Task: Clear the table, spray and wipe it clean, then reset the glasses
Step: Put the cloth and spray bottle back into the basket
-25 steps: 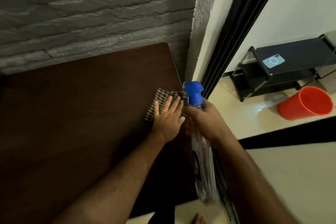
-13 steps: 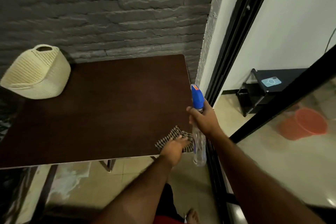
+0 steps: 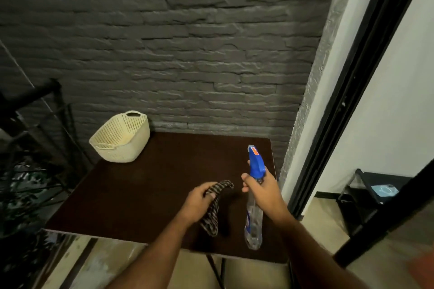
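Cloth [image 3: 212, 209] hangs lengthwise from my left hand [image 3: 196, 204] fingers above the table [image 3: 141, 195], beside the upright spray bottle [image 3: 254, 195] gripped by my right hand [image 3: 264, 191].

At frame centre, the left hand [image 3: 198, 204] grips a checked cloth [image 3: 214, 209] above the dark desk [image 3: 145, 195]. The right hand [image 3: 264, 191] holds a spray bottle [image 3: 254, 195]. A cream basket [image 3: 121, 137] sits upper left.
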